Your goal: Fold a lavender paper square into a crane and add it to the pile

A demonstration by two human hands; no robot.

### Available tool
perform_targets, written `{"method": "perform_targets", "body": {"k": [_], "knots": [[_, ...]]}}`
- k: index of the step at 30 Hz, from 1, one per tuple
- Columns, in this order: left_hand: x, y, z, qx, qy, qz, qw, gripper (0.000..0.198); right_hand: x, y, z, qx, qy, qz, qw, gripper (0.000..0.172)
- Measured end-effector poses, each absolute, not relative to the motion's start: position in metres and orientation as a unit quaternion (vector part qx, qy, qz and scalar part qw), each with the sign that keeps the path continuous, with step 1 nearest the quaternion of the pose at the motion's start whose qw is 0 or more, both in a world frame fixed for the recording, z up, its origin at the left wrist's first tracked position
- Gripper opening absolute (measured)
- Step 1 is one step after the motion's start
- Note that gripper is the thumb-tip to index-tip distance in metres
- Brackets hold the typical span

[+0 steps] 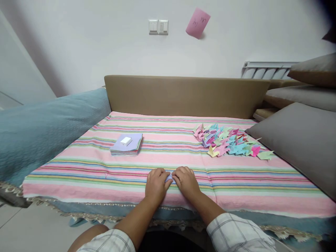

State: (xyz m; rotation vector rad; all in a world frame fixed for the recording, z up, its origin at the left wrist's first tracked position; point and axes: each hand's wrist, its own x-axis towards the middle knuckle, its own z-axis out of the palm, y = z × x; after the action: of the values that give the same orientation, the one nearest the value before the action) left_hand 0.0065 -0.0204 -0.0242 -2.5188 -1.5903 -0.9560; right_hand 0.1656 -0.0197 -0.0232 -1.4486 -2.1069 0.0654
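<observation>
Near the front edge of the striped cloth [110, 182], my left hand [156, 183] and my right hand [186, 180] sit side by side. Between them shows a small piece of lavender paper [169, 177], mostly hidden by my fingers. Both hands have their fingers curled, thumbs and fingertips closed on the paper. Ahead to the left lies a stack of square coloured paper [136, 142], lavender on top, with a small white box-like object [126, 141] on it. Ahead to the right is a pile of folded paper cranes [228, 140] in several colours.
A teal-covered armrest [52, 126] bounds the left side, and a brown backrest [183, 96] stands behind. Grey cushions [301, 140] are heaped at the right. On the wall are light switches [158, 27] and a pink note [197, 23].
</observation>
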Motion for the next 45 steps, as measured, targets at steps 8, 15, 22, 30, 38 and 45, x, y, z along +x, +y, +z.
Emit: {"method": "perform_targets", "body": {"k": [8, 15, 22, 30, 38, 45], "knots": [[0.009, -0.023, -0.023, -0.802, -0.512, -0.307, 0.003, 0.010, 0.169, -0.024, -0.019, -0.526, -0.802, 0.063, 0.277, 0.010], [0.011, -0.023, -0.021, -0.800, -0.522, -0.296, -0.016, 0.009, 0.172, -0.027, -0.023, -0.532, -0.795, 0.083, 0.279, 0.011], [-0.001, -0.013, -0.014, -0.829, -0.484, -0.274, -0.061, 0.005, 0.174, -0.027, -0.027, -0.523, -0.801, 0.073, 0.284, 0.011], [-0.013, -0.007, -0.015, -0.870, -0.425, -0.252, -0.014, 0.015, 0.180, -0.024, -0.026, -0.495, -0.796, 0.121, 0.326, 0.012], [-0.016, -0.007, -0.013, -0.885, -0.418, -0.208, -0.001, 0.018, 0.185, -0.024, -0.024, -0.468, -0.824, 0.113, 0.299, 0.014], [-0.023, -0.006, -0.012, -0.887, -0.417, -0.199, 0.001, 0.019, 0.187, -0.025, -0.027, -0.452, -0.845, 0.058, 0.279, 0.014]]}}
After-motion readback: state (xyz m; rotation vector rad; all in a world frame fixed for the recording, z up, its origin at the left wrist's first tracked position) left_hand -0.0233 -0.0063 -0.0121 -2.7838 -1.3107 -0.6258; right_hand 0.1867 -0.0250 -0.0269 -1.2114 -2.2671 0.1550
